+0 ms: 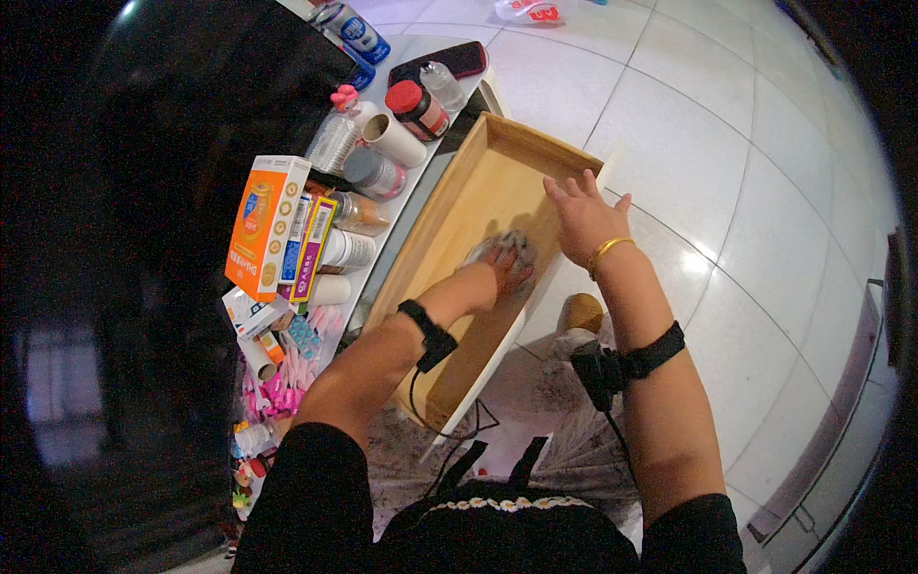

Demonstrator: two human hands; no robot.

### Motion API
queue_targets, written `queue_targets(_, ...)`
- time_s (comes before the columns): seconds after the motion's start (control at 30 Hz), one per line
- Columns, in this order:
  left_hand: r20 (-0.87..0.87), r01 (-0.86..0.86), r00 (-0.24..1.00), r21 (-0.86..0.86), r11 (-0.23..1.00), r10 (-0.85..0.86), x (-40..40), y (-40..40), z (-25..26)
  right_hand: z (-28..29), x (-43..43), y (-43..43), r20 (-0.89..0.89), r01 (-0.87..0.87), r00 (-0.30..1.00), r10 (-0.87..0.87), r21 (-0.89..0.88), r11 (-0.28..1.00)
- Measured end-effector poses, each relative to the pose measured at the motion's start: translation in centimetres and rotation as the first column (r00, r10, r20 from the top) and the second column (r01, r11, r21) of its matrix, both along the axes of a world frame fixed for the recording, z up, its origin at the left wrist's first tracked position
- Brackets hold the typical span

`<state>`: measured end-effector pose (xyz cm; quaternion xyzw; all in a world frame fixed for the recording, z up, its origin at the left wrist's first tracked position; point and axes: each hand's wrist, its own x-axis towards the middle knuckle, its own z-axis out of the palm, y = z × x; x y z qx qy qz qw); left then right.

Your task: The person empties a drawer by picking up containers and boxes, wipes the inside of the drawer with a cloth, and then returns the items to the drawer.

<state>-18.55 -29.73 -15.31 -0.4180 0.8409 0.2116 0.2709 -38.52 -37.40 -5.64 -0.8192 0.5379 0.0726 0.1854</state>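
A wooden drawer (482,190) is pulled out before me, its inner floor pale and bare around the cloth. Inside it, my left hand (508,271) presses a crumpled grey cloth (518,241) against the bottom, near the drawer's front side. My right hand (584,219) is at the front panel's upper edge, fingers spread and holding nothing. Whether its palm rests on that edge, I cannot tell. A gold bangle (608,252) circles the right wrist.
A white cabinet top beside the drawer carries an orange-and-white box (267,228), a red-lidded jar (417,110), a cardboard tube (394,140), a clear bottle (442,86) and several other containers. A black screen (165,215) stands behind them. Cables hang from both forearm straps.
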Motion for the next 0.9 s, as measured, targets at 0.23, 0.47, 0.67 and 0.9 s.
queue_targets(0.23, -0.137, -0.050, 0.990, -0.194, 0.980, 0.023, -2.1, -6.1, -10.1, 1.0, 0.7, 0.1, -0.005, -0.002, 1.000, 0.002, 0.000, 1.000)
queue_targets(0.47, -0.050, 0.080, 0.995, -0.109, 0.991, -0.086, -0.3, -1.4, -8.5, 1.1, 0.1, 0.0, -0.006, 0.004, 1.000, -0.004, 0.029, 1.000)
queue_targets(0.67, -0.328, 0.108, 0.920, -0.319, 0.942, -0.217, -0.9, -8.1, -11.2, 1.4, 0.9, 0.4, -0.015, -0.028, 1.000, 0.027, -0.018, 0.999)
queue_targets(0.9, -0.200, -0.222, 0.953, 0.045, 0.974, 0.227, -7.1, -7.7, 4.9, 0.5, 0.2, 0.0, 0.062, 0.015, 0.998, -0.014, -0.014, 1.000)
